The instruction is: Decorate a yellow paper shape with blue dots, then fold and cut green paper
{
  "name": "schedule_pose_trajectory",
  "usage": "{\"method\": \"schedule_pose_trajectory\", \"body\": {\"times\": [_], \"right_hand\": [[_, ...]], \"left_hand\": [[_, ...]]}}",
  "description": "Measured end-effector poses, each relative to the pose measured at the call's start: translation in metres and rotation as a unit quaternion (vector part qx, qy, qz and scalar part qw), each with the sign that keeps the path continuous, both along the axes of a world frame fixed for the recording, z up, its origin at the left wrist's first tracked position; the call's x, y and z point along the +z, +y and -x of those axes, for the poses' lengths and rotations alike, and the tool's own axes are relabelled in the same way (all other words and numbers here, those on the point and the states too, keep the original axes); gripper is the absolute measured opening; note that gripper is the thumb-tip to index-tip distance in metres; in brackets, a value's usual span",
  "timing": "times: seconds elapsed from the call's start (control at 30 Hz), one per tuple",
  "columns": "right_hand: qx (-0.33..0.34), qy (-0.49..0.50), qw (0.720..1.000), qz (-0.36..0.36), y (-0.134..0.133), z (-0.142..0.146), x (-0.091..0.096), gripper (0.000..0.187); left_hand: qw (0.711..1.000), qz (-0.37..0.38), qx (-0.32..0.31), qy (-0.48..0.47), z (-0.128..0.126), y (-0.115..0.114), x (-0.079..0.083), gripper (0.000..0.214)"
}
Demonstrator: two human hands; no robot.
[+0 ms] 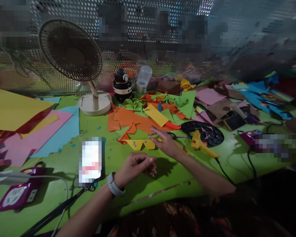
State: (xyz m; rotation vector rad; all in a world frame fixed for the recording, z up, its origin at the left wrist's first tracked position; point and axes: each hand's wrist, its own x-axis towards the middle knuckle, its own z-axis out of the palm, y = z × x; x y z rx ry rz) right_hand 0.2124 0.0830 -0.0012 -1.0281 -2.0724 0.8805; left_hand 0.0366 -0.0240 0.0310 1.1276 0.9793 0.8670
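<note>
My left hand [139, 164], with a pale watch band [115, 185] at the wrist, hovers over the green table. Its fingers are loosely curled, and I see nothing in them. My right hand [166, 141] reaches forward with fingers stretched out, at the near edge of an orange paper sheet [138, 120]. Whether its fingertips touch the paper I cannot tell. A yellow cut paper strip [140, 144] with small blue bits lies just left of that hand. Scissors [180, 136] lie partly hidden behind it. To its right is a yellow glue gun [203, 146] with a black cord.
A black palette [215, 133] lies beside the glue gun. Paper scraps [172, 105] are heaped behind. A fan [95, 102], a black bottle [122, 87] and a clear bottle [144, 79] stand at the back. Left are a lit phone [90, 161], coloured sheets [46, 126] and a purple device [21, 191].
</note>
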Motion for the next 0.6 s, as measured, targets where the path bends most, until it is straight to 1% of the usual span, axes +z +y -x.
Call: {"method": "schedule_pose_trajectory", "body": {"times": [0.1,0.2,0.27,0.33,0.43,0.5,0.6], "right_hand": [[-0.009,-0.004,0.999,-0.039,-0.003,-0.002,0.003,0.042],[-0.009,-0.004,0.996,-0.086,-0.010,-0.008,0.011,0.042],[-0.006,-0.004,0.993,-0.116,-0.016,-0.013,0.016,0.042],[-0.004,-0.003,0.991,-0.133,-0.022,-0.018,0.020,0.042],[-0.005,-0.007,0.992,-0.127,-0.028,-0.025,0.021,0.041],[-0.011,-0.018,0.993,-0.113,-0.028,-0.027,0.019,0.042],[-0.005,-0.046,0.994,-0.097,-0.021,-0.024,0.012,0.051]], "left_hand": [[1.000,0.006,-0.004,0.001,0.000,0.000,-0.002,0.039],[0.999,-0.023,0.000,0.022,0.000,0.000,-0.005,0.034],[0.999,-0.022,-0.012,0.036,-0.001,-0.001,-0.005,0.036],[0.999,-0.003,-0.027,0.042,-0.002,-0.001,-0.004,0.041],[0.997,0.027,-0.048,0.047,-0.004,-0.002,-0.006,0.042],[0.995,0.042,-0.077,0.055,-0.005,-0.002,-0.009,0.041],[0.990,0.050,-0.116,0.069,-0.006,0.000,-0.017,0.039]]}}
